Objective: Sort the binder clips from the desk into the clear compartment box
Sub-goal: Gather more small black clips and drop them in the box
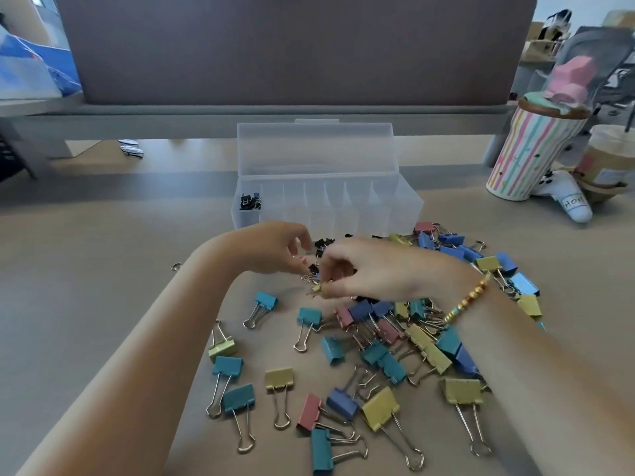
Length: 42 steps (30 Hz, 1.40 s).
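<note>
- Right hand point(371, 269), mid-frame, pinches a small yellow clip point(316, 287).
- Left hand point(271, 249) beside it, fingers curled onto small clips; grip unclear.
- Coloured binder clips point(378, 359) litter the bench point(103, 255) below.
- Clear compartment box point(326, 197) stands open above, black clips point(249, 202) in its leftmost compartment.

Your clear compartment box point(326, 204) sits open on the desk point(86, 269), lid upright behind it; its leftmost compartment holds a few small black clips point(249, 202). Just in front of the box, your two hands meet. Your right hand point(374, 269), beaded bracelet point(468, 297) at the wrist, pinches a tiny yellow clip point(316, 287). Your left hand point(271, 247) curls its fingers over small clips beside it; what it grips cannot be told. Coloured binder clips point(378, 355) lie scattered in front of the box and to its right. A striped cup point(529, 156) stands well right of the box.
</note>
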Tool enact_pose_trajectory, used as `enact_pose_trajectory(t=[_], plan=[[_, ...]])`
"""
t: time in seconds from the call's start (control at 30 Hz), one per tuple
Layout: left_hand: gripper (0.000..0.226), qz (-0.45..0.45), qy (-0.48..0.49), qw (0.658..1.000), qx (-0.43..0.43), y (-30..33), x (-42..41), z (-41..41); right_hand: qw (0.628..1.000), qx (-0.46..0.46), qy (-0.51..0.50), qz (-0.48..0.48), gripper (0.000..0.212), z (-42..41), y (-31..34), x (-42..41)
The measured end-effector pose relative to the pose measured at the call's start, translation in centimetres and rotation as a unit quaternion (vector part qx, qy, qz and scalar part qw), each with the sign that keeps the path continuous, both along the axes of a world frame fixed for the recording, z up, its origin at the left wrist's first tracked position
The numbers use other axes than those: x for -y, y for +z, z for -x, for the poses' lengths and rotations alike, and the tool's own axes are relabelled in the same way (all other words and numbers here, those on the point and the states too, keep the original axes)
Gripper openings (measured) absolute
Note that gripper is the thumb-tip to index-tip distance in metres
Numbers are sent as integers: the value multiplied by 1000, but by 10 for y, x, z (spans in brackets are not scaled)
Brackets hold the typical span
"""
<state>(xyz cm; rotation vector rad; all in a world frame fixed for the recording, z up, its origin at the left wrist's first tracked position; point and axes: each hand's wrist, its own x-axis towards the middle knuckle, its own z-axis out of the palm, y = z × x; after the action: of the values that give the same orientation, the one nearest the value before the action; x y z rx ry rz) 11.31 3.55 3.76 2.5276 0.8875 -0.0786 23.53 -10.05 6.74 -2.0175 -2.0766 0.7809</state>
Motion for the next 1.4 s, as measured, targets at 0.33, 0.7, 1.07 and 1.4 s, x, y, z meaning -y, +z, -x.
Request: enact_pose_trajectory(t=[0.33, 0.7, 1.07, 1.4], plan=[[50, -40, -33, 998, -41, 2, 15, -30, 992, 84, -91, 19, 23, -44, -10, -38], [69, -97, -56, 994, -15, -12, 38, -47, 962, 214, -80, 148, 49, -49, -3, -17], [59, -124, -19, 992, -35, -3, 23, -35, 977, 153, -134, 60, 39, -59, -11, -23], [71, -18, -35, 994, -104, 15, -2, -4, 979, 182, -94, 27, 65, -56, -8, -24]])
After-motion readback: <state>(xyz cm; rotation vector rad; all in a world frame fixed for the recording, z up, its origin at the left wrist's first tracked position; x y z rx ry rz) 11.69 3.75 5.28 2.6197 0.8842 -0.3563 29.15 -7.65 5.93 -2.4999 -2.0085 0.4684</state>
